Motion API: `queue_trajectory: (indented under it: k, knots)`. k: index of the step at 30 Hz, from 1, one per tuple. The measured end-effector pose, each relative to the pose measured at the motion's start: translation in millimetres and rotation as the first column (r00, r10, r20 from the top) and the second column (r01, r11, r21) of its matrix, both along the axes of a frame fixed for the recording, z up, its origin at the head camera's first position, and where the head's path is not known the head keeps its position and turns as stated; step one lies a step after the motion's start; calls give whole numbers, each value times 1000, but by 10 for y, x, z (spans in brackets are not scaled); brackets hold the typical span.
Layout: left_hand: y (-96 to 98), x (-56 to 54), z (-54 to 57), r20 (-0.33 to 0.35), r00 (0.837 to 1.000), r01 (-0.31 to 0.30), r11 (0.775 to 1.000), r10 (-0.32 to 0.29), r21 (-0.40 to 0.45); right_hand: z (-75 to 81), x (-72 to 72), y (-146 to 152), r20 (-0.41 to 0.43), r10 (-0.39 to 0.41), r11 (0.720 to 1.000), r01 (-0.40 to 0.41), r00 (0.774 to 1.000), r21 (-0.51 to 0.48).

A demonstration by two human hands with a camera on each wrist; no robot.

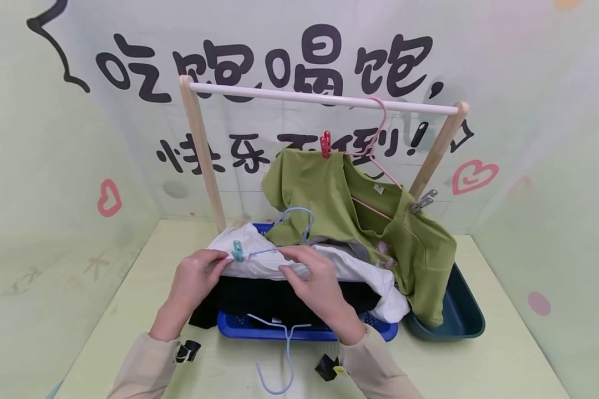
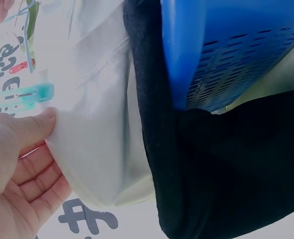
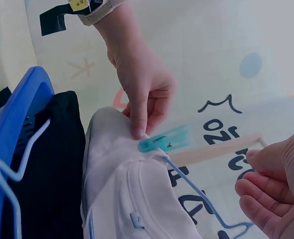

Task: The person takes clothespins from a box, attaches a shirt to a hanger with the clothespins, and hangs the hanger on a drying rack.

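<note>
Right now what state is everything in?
Green shirt: hung, clipped.
Pink hanger: hooked over rack bar.
Red clip: clamping green shirt.
Gray clip: clamping green shirt.
Teal clip: clamping white garment.
White garment: crumpled, unhung.
Black garment: draped over blue basket.
Upper blue hanger: unhooked.
Lower blue hanger: unhooked.
Left grip: pinching white garment.
Right grip: thumb and forefinger apart.

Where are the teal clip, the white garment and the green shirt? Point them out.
Teal clip [image 1: 237,251]: head view, middle of its body.
White garment [image 2: 99,134]: left wrist view, its pale cloth.
Green shirt [image 1: 313,188]: head view, its front.
</note>
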State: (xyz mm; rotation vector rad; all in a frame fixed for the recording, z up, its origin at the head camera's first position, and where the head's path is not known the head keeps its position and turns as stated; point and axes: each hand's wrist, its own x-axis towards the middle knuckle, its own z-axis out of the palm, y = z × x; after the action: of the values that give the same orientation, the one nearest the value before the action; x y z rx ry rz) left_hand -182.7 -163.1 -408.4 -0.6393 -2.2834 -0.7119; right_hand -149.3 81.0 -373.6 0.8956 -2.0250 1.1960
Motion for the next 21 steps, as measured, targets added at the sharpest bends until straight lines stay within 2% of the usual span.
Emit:
queue_trajectory:
  k: [5, 12, 21]
  knots:
    - [4, -17, -14, -5, 1000, -1, 1000, 1, 3, -46, 68, 188, -1, -26, 1000, 26, 1000, 9]
    - [-6, -23, -27, 8, 1000, -7, 1000, 7, 9, -150, 107, 395, -66, -34, 999, 35, 997, 14]
    - [-5, -36, -37, 0, 1000, -1, 1000, 1, 3, -259, 280, 759, -29, -119, 993, 118, 992, -21]
